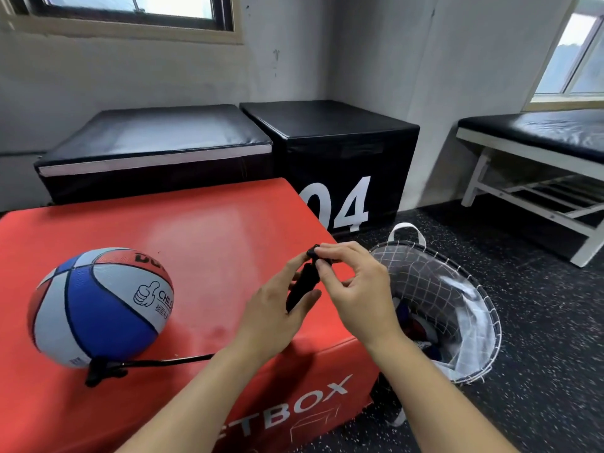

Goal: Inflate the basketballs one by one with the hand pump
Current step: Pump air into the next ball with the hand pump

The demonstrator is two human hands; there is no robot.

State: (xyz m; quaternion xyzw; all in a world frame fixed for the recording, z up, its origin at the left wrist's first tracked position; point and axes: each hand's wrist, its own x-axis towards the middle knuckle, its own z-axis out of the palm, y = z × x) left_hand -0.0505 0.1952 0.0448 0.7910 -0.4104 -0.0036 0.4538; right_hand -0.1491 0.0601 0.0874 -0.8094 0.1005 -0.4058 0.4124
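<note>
The person holds the black hand pump (pixel 302 287) upright over the right part of the red plyo box (pixel 202 230), near its right edge. The left hand (pixel 277 308) wraps its fingers around the pump barrel, and the right hand (pixel 356 289) pinches the pump's top handle between thumb and fingertips. A thin black hose (pixel 166 361) runs along the box top near the front edge to a black fitting (pixel 101 371) at the lower side of the red, white and blue basketball (pixel 101 305), which rests on the left part of the box. The fitting looks seated at the ball, though the needle itself cannot be seen.

Judging by this, 1 ball is hooked up and the pumping is in hand; the ball looks round, but how firm it is cannot be told. More balls appear to lie in the mesh basket (pixel 457 289) on the floor just right of the box, so most of the task is likely left.

Behind the red box stand 2 black boxes, one marked 04 (pixel 340 148), and a white-framed padded bench (pixel 539 135) sits by the right wall. Nothing blocks the hands; the slack hose could tug the ball toward the front edge.
</note>
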